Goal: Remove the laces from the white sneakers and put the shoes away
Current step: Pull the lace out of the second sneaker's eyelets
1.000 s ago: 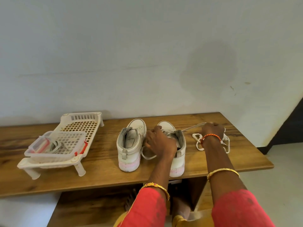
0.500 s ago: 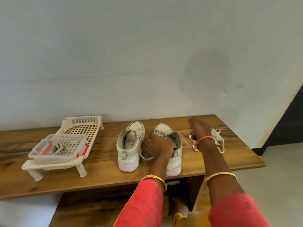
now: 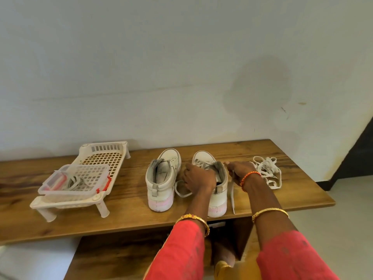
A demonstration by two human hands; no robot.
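Two white sneakers stand side by side on the wooden table (image 3: 121, 209), heels toward me. The left sneaker (image 3: 161, 178) has no lace in it. My left hand (image 3: 198, 178) grips the right sneaker (image 3: 219, 197) at its opening, fingers curled over the tongue area. My right hand (image 3: 239, 171) is at that shoe's right side and pinches its lace (image 3: 233, 196), whose free end hangs down along the shoe to the table. A loop of the same lace (image 3: 181, 189) lies between the two shoes. A loose white lace (image 3: 266, 172) lies bundled to the right of my right hand.
A white plastic lattice rack (image 3: 105, 158) stands on the table's left part, with a clear lidded container (image 3: 74, 180) resting on its near end. A wall runs behind the table. A lower wooden shelf (image 3: 113, 255) sits beneath the tabletop.
My right hand has come back left from the bundled lace to the right sneaker and now pinches its lace. My left hand has stayed on that shoe.
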